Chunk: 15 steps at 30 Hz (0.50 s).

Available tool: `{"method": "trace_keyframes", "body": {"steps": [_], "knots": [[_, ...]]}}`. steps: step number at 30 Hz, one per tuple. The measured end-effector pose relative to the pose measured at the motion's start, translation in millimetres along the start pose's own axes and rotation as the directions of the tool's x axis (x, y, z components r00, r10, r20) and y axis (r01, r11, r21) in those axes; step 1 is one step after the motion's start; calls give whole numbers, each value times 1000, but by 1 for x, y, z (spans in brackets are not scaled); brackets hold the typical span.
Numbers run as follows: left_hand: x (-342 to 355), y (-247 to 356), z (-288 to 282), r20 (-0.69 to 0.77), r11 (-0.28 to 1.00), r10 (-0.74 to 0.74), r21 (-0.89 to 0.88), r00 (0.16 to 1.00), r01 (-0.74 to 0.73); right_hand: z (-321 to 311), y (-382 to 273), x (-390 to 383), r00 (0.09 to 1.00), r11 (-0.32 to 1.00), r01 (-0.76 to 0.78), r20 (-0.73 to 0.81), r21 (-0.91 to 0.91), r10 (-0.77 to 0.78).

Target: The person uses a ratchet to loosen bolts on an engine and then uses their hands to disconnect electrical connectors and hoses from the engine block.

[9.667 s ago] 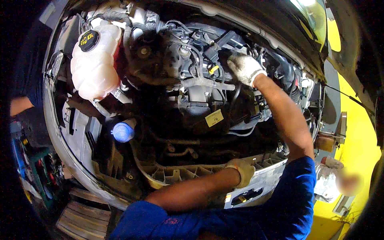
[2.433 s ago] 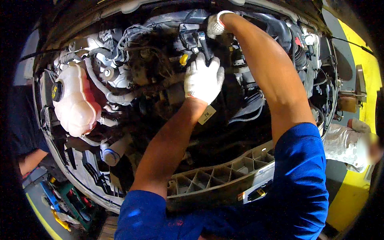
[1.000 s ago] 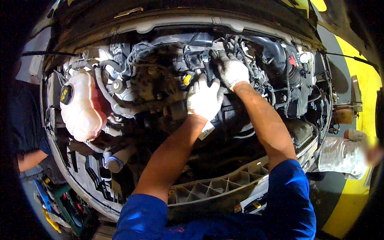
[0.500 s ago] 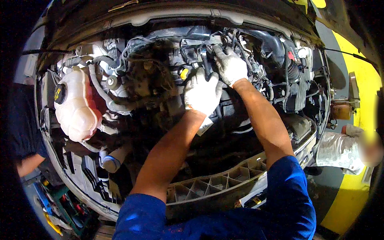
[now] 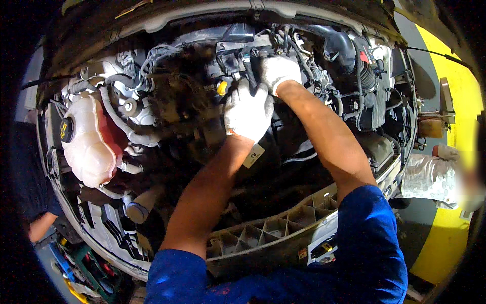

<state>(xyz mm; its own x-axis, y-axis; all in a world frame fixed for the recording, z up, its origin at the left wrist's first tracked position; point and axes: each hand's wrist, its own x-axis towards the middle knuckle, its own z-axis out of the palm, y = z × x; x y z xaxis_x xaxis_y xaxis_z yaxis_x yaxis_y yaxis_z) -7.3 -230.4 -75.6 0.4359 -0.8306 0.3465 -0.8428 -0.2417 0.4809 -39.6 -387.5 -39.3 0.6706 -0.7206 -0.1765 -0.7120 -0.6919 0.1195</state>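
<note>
Both my hands wear white work gloves and reach into a car's engine bay. My left hand (image 5: 248, 110) rests low over the engine's middle, its fingers bent down and closed around something I cannot make out. Just right of and beyond it, my right hand (image 5: 281, 72) is curled over, with its fingertips hidden among the engine parts. A black corrugated hose (image 5: 249, 72) runs between the two hands. To the left of my left hand sits a yellow part (image 5: 221, 88). Below my left wrist, a pale label (image 5: 254, 155) shows on a dark part.
A translucent coolant tank (image 5: 90, 144) with a black cap stands at the left. A black intake hose (image 5: 368, 81) lies at the right. The ribbed front crossmember (image 5: 276, 230) spans the near side. Another person's arm (image 5: 41, 226) shows at the left edge, and a person in a patterned top (image 5: 430, 177) at the right.
My right hand has curled more, its fingers dropping out of sight. My left hand stays by the corrugated hose. The whole view has shifted slightly.
</note>
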Motion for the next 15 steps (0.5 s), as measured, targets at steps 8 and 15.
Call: {"method": "trace_keyframes", "body": {"steps": [8,15], "knots": [[8,-5,-5,-73,999,44,22,996,-43,-38,3,15,987,988,98,115,117,-111],[7,11,-2,11,998,-34,60,999,33,-64,122,-105,899,885,437,-51,163,-435]]}}
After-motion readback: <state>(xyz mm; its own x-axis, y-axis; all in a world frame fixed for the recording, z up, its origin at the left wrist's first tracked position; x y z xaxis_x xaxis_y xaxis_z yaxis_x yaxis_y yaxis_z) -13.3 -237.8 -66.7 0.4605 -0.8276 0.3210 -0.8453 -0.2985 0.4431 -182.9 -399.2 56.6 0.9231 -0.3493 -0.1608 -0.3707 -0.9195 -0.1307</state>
